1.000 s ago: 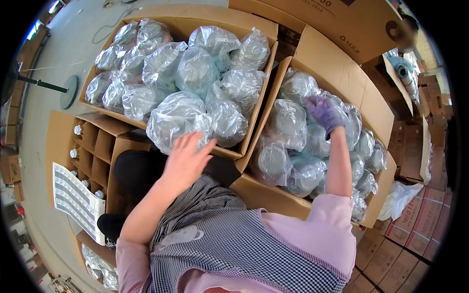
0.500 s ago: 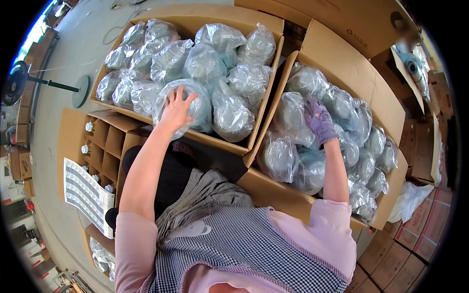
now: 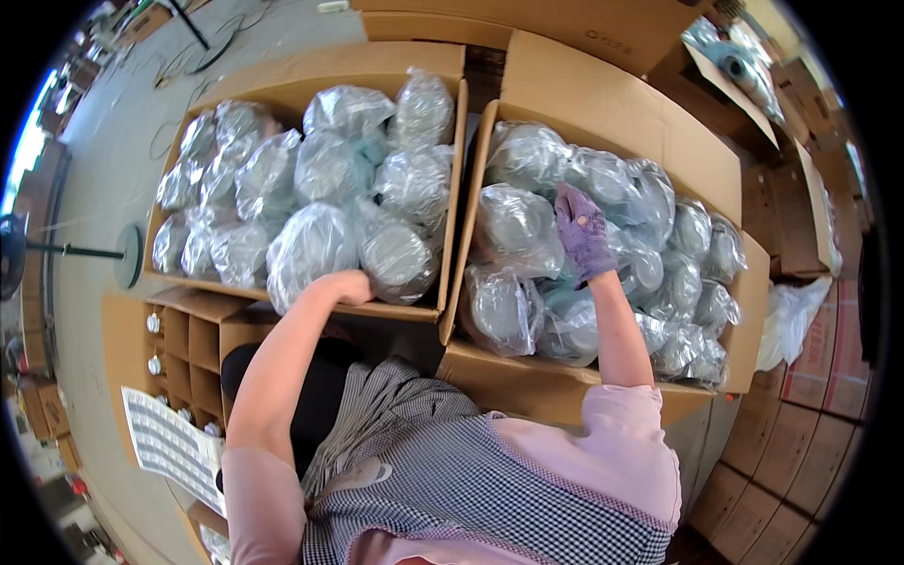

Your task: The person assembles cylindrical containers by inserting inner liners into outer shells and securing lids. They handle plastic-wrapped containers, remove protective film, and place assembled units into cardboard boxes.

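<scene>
My bare left hand [image 3: 347,286] is curled at the front edge of the left carton [image 3: 221,294], its fingertips hidden. It touches the lower side of a large round bundle in clear plastic [image 3: 313,250]; another bagged round piece [image 3: 400,259] lies just to its right. In the right carton [image 3: 527,375], my right hand [image 3: 585,231], in a purple glove, reaches among similar bundles. Its fingers are bent close together against the edge of a clear bag with a round, glassy piece inside [image 3: 516,226]. What exactly the bags hold is hard to make out.
At the lower left stands a divided carton [image 3: 202,344] with white-capped bottles and a printed label sheet [image 3: 174,438] beside it. A stand with a round base [image 3: 130,256] is on the floor at left. Stacked cartons [image 3: 791,452] and a white plastic bag [image 3: 791,325] lie at right.
My left hand has gone from spread on top of the large bundle to curled at its lower right side. My right hand stays among the right carton's bags. The whole view has shifted.
</scene>
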Tool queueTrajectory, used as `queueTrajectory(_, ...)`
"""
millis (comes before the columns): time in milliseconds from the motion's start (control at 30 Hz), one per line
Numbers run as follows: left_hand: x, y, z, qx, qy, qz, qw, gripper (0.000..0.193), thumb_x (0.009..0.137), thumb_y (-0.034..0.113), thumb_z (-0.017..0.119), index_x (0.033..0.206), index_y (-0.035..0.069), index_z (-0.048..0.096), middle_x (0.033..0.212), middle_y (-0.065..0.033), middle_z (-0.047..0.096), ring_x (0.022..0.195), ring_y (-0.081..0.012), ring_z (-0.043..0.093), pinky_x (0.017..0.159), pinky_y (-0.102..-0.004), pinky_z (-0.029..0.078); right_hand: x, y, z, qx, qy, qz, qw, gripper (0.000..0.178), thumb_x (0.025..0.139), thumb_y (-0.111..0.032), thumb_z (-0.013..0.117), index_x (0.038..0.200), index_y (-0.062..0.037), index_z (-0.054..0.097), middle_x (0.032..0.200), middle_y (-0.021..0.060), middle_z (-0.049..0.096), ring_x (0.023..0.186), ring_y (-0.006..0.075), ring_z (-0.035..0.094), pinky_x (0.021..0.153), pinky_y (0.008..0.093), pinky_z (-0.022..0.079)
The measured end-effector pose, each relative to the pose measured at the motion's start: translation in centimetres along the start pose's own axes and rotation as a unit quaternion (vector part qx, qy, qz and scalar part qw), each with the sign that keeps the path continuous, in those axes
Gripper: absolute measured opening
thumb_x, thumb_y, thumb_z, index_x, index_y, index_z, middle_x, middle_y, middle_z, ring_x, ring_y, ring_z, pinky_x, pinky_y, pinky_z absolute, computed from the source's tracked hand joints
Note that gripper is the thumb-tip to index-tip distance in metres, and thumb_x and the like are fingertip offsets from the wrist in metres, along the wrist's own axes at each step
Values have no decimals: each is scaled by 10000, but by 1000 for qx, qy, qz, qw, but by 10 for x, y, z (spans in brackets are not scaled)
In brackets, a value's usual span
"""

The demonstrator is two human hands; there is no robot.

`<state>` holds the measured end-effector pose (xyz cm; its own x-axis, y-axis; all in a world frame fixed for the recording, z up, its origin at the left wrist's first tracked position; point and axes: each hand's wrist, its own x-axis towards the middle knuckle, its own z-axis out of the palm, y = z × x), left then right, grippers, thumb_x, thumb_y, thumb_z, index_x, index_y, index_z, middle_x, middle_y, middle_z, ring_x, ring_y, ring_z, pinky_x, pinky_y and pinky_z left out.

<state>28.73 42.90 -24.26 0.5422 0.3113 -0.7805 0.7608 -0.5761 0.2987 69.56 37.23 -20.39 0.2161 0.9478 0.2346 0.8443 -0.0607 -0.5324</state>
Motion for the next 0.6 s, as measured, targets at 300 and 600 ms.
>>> queueTrajectory(300, -41, 61, -22, 54, 217, -180, 958, 202, 813, 169, 641, 890, -4, 713, 962, -214, 685, 910, -365, 669, 787, -435, 536, 27, 18, -9, 43, -181, 134, 973, 376, 934, -312, 534, 1155, -18, 614, 1103, 206, 658, 1040, 345, 622, 923, 405, 469)
queueTrajectory(600, -2, 163, -85, 24, 500, 188, 845, 870, 727, 273, 808, 1427, 43, 346, 1439, -204, 373, 1307, -366, 402, 1073, -406, 382, 11, -47, 61, -104, -329, -120, 931, 394, 916, -349, 489, 1112, -38, 630, 1063, 191, 670, 980, 340, 642, 866, 423, 491)
